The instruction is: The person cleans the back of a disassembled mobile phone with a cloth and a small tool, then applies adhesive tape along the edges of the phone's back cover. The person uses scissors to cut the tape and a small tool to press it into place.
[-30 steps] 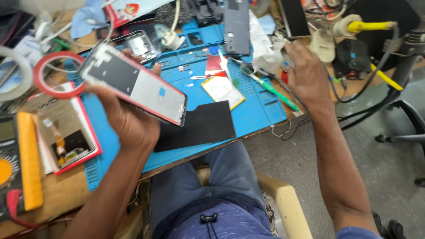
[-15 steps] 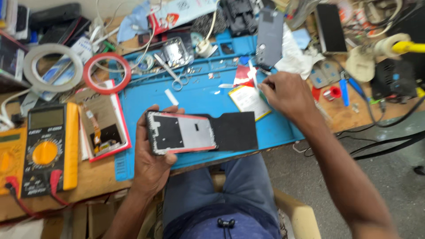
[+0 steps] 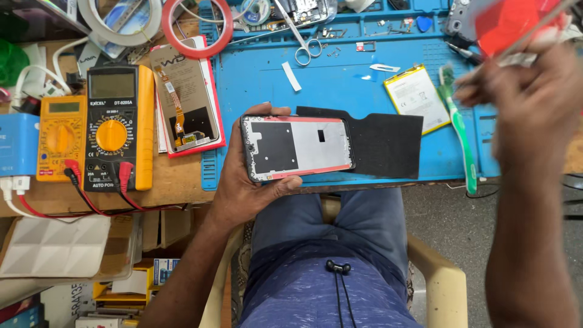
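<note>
Our left hand (image 3: 246,182) grips the opened phone frame (image 3: 297,147) by its left end, thumb under the lower edge and fingers over the top, holding it flat at the near edge of the blue mat (image 3: 340,91) and partly over a black pad (image 3: 385,143). Our right hand (image 3: 528,103) is raised and blurred, pinching a red sheet (image 3: 516,21) near the mat's far right corner. On the desk (image 3: 176,188) to the left sit two multimeters (image 3: 91,130) beside a red-edged screen panel (image 3: 185,97); a green toothbrush (image 3: 460,130) and a flat battery (image 3: 416,97) lie on the mat.
</note>
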